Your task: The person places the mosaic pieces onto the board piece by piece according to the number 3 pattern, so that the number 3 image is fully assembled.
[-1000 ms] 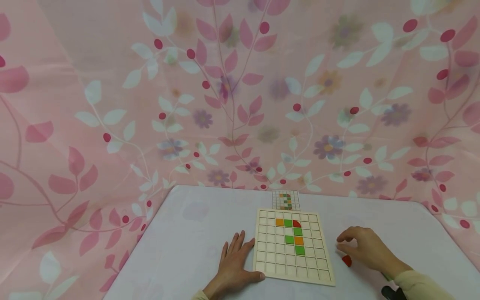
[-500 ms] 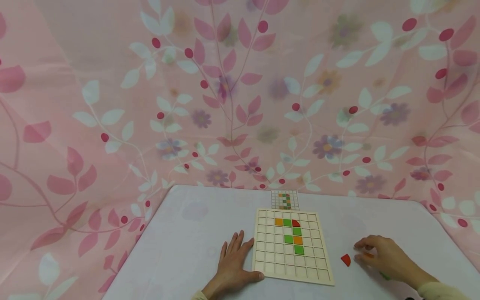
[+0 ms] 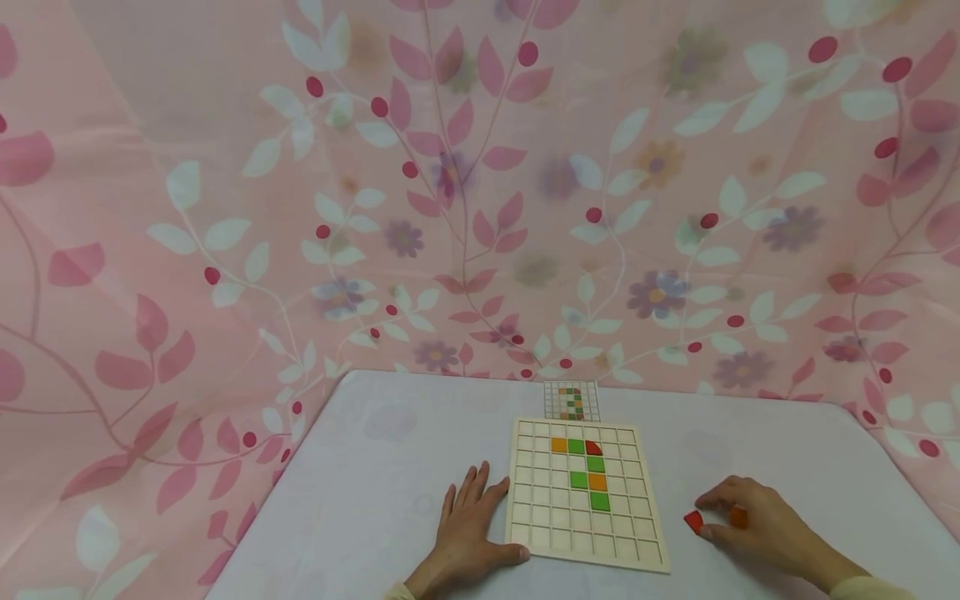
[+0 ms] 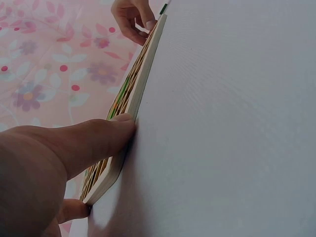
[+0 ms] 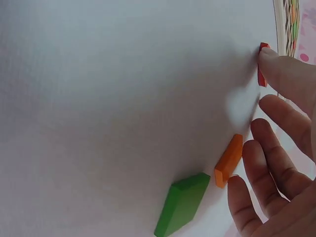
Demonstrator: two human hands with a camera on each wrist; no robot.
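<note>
A pale wooden grid board lies on the table, with orange, green and red pieces in several of its cells. My left hand rests at its lower left corner, fingers spread along the left side and thumb on the near edge. Right of the board, my right hand is low over the table, its thumb touching a loose red quarter-circle piece. The index finger stays slightly apart from it. Beneath the other fingers lie an orange piece and a green block.
Just behind the board lies a small card printed with a coloured grid pattern. A white cloth covers the table. Pink floral fabric hangs behind it.
My right hand first moved right, away from the red piece, then came back left until the thumb touched it. The left hand and board stay put.
</note>
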